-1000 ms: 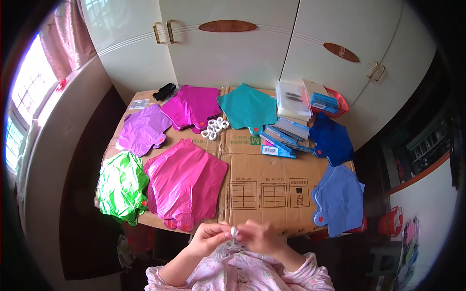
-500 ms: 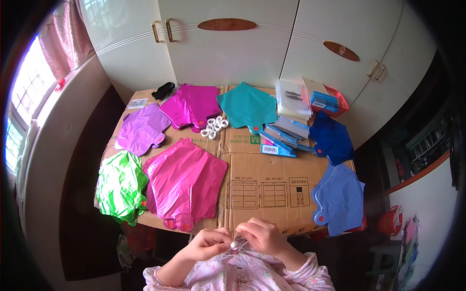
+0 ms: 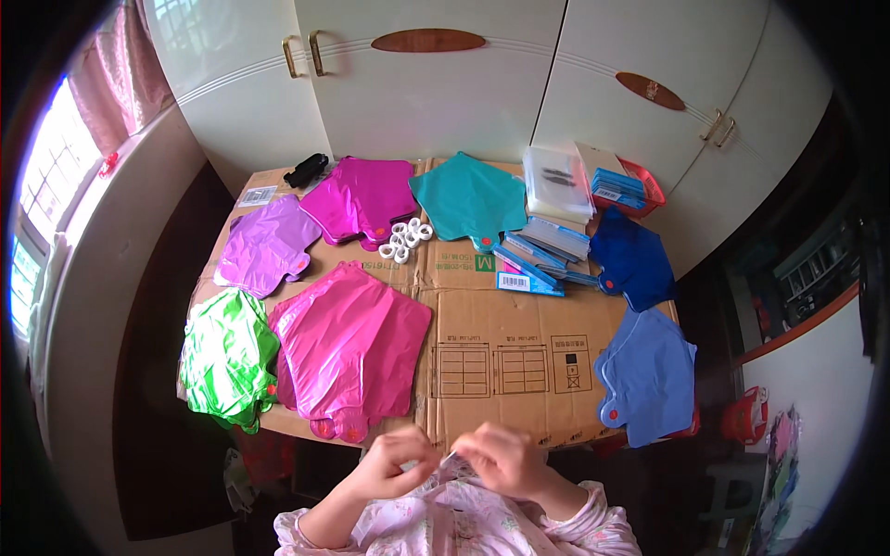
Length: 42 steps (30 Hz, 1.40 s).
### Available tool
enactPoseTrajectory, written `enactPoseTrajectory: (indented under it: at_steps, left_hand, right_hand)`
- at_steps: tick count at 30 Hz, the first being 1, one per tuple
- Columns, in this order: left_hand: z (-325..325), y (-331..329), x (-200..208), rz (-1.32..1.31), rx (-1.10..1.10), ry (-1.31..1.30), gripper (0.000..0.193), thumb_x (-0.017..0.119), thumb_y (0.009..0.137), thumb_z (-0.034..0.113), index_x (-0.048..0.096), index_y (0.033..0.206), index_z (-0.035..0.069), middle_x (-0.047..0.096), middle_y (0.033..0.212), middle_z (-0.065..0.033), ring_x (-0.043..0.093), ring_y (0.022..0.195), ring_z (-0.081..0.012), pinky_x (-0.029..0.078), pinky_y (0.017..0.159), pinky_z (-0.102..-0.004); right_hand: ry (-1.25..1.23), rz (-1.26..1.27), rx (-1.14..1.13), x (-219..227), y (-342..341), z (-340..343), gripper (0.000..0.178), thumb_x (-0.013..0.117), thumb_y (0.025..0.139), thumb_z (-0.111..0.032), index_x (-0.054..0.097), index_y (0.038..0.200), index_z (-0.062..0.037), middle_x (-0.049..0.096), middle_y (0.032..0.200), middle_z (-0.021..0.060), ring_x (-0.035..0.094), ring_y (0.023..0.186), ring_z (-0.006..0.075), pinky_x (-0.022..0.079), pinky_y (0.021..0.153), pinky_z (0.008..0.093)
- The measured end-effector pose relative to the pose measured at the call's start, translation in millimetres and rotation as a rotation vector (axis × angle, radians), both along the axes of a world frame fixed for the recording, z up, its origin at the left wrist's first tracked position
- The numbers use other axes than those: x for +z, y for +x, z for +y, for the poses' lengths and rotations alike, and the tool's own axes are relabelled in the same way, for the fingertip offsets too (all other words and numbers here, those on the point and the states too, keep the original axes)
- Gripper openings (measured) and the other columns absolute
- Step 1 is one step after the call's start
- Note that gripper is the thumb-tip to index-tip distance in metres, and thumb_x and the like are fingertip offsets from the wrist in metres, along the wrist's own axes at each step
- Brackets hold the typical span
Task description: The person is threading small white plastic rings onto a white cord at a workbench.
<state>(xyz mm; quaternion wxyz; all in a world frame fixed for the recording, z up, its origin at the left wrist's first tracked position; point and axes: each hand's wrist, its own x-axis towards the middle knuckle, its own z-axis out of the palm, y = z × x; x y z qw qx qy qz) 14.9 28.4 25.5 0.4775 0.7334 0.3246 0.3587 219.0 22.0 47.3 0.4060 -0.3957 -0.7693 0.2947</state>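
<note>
Just past the table's near edge, in front of my chest, my left hand point(image 3: 397, 465) and my right hand point(image 3: 503, 461) work close together. Both are closed, fingertips pinched and facing each other, slightly smeared by motion. A thin white strip point(image 3: 449, 458) shows at the right fingertips; its kind is hard to make out. What the left fingers pinch is hidden. Nearest to my hands on the table lies a stack of flat pink foil balloons point(image 3: 357, 352). Beside it are shiny green foil balloons point(image 3: 228, 357). White ribbon rolls point(image 3: 405, 239) sit in a cluster farther back.
Flattened cardboard point(image 3: 501, 320) covers the table. Flat balloons in lilac point(image 3: 269, 243), magenta point(image 3: 360, 199), teal point(image 3: 468, 199), dark blue point(image 3: 633, 259) and light blue point(image 3: 652, 371) ring it. Blue-and-white packets point(image 3: 542, 255), clear bags point(image 3: 556, 185) and a red basket point(image 3: 654, 193) stand back right.
A small white round thing with thin strands hung between my fingers earlier; now only a white strip shows. My hands have turned more knuckles-up. The whole view has shifted slightly.
</note>
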Motion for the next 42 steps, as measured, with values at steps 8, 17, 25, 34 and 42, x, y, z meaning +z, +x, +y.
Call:
enactPoseTrajectory:
  at_steps: [8, 17, 25, 34, 42]
  left_hand:
    - [-1.1, -1.2, -0.9, -0.030, 0.009, 0.085, 0.011, 0.056, 0.082, 0.000, 0.064, 0.089, -0.005, 0.057, 0.068, -0.0076, 0.051, 0.073, -0.0176, 0.041, 0.066, -0.0286]
    - [-5.9, -0.9, -3.8, -0.289, -0.191, -0.329, 0.013, 0.056, 0.084, 0.000, 0.063, 0.093, -0.005, 0.060, 0.076, -0.0085, 0.051, 0.071, -0.0136, 0.041, 0.066, -0.0257]
    - [-4.6, 9.9, -10.2, 0.038, 0.217, -0.030, 0.012, 0.063, 0.078, 0.000, 0.064, 0.089, -0.002, 0.055, 0.068, -0.0043, 0.047, 0.064, -0.0083, 0.037, 0.051, -0.0253]
    - [-10.4, 15.5, -19.8, -0.776, 0.039, -0.767, 0.013, 0.062, 0.079, 0.000, 0.062, 0.091, -0.004, 0.063, 0.082, -0.0123, 0.062, 0.083, -0.0216, 0.048, 0.078, -0.0331]
    - [-2.6, 25.2, -39.2, -0.834, 0.167, -0.579, 0.018, 0.056, 0.084, -0.002, 0.061, 0.101, -0.003, 0.063, 0.098, -0.0142, 0.056, 0.101, -0.0199, 0.044, 0.087, -0.0337]
  right_hand:
    - [-0.031, -0.011, -0.002, -3.9, -2.2, -3.7, 0.009, 0.063, 0.074, -0.005, 0.061, 0.083, -0.0057, 0.056, 0.066, 0.0060, 0.059, 0.059, 0.0217, 0.046, 0.050, 0.0326]
    - [0.092, -0.016, -0.028, -16.8, -4.9, 2.2, 0.014, 0.065, 0.073, -0.006, 0.064, 0.087, -0.0056, 0.058, 0.073, 0.0039, 0.059, 0.060, 0.0193, 0.047, 0.052, 0.0308]
    - [0.207, -0.044, -0.116, -12.6, -13.0, -2.3, 0.011, 0.067, 0.075, -0.008, 0.065, 0.086, -0.0053, 0.058, 0.070, 0.0037, 0.056, 0.059, 0.0185, 0.047, 0.053, 0.0288]
    - [-0.172, 0.284, -0.018, -26.9, -14.8, 8.7, 0.013, 0.065, 0.076, -0.003, 0.065, 0.089, -0.0043, 0.059, 0.074, 0.0062, 0.058, 0.061, 0.0181, 0.047, 0.054, 0.0273]
    - [-0.115, 0.195, -0.247, -43.5, -30.8, 0.1, 0.015, 0.063, 0.077, -0.004, 0.065, 0.091, -0.0026, 0.063, 0.074, 0.0084, 0.058, 0.058, 0.0177, 0.046, 0.052, 0.0292]
